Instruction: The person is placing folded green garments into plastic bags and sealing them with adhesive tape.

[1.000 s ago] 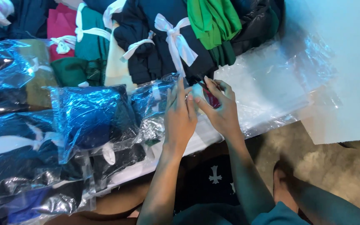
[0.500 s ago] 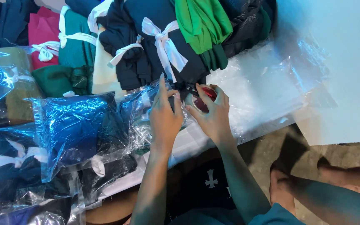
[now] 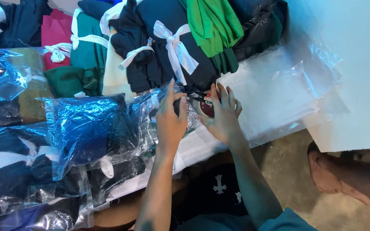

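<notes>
Hands (image 3: 198, 115) now higher on bag (image 3: 150, 115)

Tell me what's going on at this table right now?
A person works with both hands at a table piled with folded clothes. The left hand presses on a clear plastic bag with a garment inside, while the right hand holds a small red and white object, too covered to identify. Bagged garments lie to the left, ribbon-tied bundles behind, and empty clear bags to the right.
</notes>
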